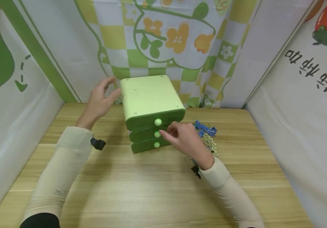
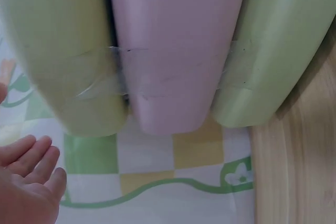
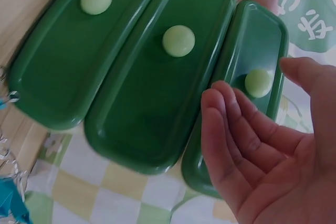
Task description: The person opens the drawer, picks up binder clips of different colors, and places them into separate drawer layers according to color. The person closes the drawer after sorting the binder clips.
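A small cabinet (image 1: 149,95) with a pale green top stands at the back of the table, its three dark green drawer fronts facing me, each with a round light green knob. My left hand (image 1: 99,99) hovers beside the cabinet's upper left edge, fingers apart and holding nothing. My right hand (image 1: 186,139) is in front of the drawers, fingers loosely bent. In the right wrist view its thumb and fingers stand apart near the top drawer's knob (image 3: 258,82); no grip on it shows. Clear tape (image 2: 173,72) crosses the cabinet's green and pink side.
Blue binder clips (image 1: 207,129) and pale yellow ones (image 1: 212,145) lie in a pile right of the cabinet, partly behind my right hand. The wooden table (image 1: 140,190) is bounded by a patterned curtain (image 1: 175,38) behind and white printed fabric on both sides.
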Motion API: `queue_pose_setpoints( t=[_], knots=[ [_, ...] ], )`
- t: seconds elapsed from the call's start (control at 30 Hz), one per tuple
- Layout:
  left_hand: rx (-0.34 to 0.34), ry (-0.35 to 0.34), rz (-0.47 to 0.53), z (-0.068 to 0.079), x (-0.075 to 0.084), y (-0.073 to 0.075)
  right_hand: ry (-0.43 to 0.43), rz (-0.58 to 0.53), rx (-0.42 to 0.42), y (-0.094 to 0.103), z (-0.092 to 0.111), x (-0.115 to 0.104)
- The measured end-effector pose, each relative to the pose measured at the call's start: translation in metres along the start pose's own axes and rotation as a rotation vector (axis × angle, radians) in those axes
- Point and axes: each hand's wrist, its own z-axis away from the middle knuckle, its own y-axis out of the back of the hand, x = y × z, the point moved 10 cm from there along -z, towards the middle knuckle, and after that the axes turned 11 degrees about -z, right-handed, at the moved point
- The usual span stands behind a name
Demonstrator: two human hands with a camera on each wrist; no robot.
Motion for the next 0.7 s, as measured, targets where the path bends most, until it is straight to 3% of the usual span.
queue_pose_setpoints(
  t=[0.23,0.47,0.7],
  knots=[
    [-0.021,0.028,0.038,-0.022,-0.002,-0.013,-0.073,-0.013,0.051,-0.001,-0.011,-0.004],
    [-0.065,0.142,0.158,-0.039,-0.013,-0.034,-0.067,0.005,0.087,-0.004,-0.020,-0.004],
    [-0.055,0.195,0.273,-0.045,-0.023,-0.046,-0.048,0.036,0.111,-0.007,-0.027,-0.011]
  ],
)
